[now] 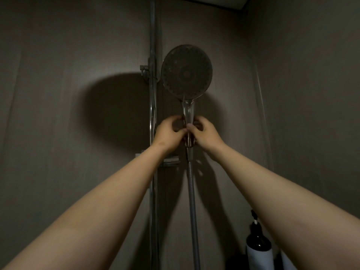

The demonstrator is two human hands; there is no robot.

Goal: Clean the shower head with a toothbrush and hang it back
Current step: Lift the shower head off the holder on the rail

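A round, dark shower head (186,72) stands upright in front of the wall, its nozzle face turned toward me. Its chrome handle (188,112) runs down between my two hands. My left hand (169,133) curls around the lower handle from the left. My right hand (205,133) grips the same spot from the right, fingers pinching the chrome. Whatever bracket sits behind the hands is hidden. No toothbrush is in view. A ribbed metal hose (192,201) drops from the handle's base.
A vertical chrome riser rail (153,106) stands just left of the shower head, with a clamp (145,70) on it and a small fixture (169,159) lower down. A dark pump bottle (258,242) stands at the lower right corner. The room is dim.
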